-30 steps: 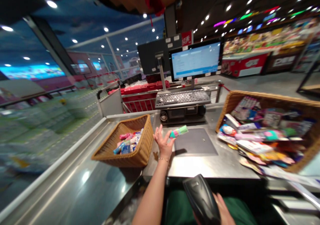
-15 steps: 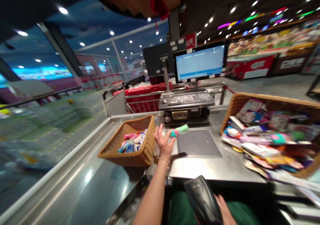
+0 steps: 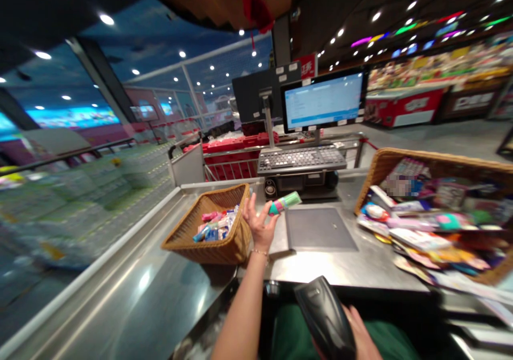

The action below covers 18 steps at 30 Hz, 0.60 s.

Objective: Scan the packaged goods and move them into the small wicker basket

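My left hand (image 3: 259,222) is raised over the steel counter (image 3: 340,266) and pinches a small green and pink tube-shaped packet (image 3: 284,203) at its left end. The packet sticks out to the right, above the dark scanner plate (image 3: 320,229). Just left of the hand stands a small wicker basket (image 3: 212,245) with several small packets inside. My right hand (image 3: 356,338) is low at the bottom edge, wrapped round a black handheld scanner (image 3: 324,317).
A large wicker basket (image 3: 404,159) full of colourful packets lies at the right. Behind the counter stand a keyboard (image 3: 301,158), a lit monitor (image 3: 323,102) and red shopping baskets (image 3: 232,151). A steel conveyor bed (image 3: 120,296) runs to the left.
My left hand with the packet has lifted slightly and moved a little toward the small basket. The view has shifted a bit to the left. My right hand keeps the scanner.
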Tool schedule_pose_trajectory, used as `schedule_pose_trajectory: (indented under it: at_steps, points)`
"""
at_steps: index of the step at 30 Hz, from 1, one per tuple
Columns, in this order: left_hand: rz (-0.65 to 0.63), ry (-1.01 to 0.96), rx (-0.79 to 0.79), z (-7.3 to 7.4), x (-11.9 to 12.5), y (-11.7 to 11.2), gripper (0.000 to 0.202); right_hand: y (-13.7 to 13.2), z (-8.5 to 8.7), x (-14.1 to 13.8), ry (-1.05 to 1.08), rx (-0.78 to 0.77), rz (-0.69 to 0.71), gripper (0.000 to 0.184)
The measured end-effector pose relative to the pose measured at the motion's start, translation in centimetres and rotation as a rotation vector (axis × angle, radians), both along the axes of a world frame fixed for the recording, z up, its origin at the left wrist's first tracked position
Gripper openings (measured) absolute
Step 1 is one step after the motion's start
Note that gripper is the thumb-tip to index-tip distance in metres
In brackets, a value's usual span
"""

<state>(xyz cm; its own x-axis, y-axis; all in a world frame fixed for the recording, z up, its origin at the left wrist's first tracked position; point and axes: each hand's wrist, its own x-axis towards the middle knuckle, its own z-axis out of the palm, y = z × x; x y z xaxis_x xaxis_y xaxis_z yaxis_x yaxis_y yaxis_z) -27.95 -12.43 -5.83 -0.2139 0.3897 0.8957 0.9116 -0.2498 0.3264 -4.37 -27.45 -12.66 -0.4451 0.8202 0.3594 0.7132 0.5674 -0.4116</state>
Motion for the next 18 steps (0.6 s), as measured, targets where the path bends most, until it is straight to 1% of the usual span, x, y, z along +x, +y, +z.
schedule_pose_trajectory:
  at_steps: [2,4,7,12,18]
  points:
    - [0.008,-0.007,-0.016,0.3,-0.3,-0.2,0.032,-0.5,1.4,-0.4,0.056,-0.062,-0.002,0.041]
    - [0.023,-0.002,-0.030,0.5,-0.6,-0.4,0.032,-0.9,2.8,-0.7,0.127,-0.083,-0.003,0.046]
    - [0.046,0.005,-0.027,1.0,-0.9,-0.7,0.030,-1.4,4.0,-1.0,0.171,-0.116,-0.026,0.049]
    - [0.056,-0.006,0.031,1.6,-1.5,-1.2,0.027,-1.6,4.6,-1.3,0.198,-0.152,-0.025,0.052]
    - [0.105,-0.054,0.019,2.2,-2.8,-1.9,0.030,-1.6,4.7,-1.8,0.206,-0.168,-0.011,0.051]
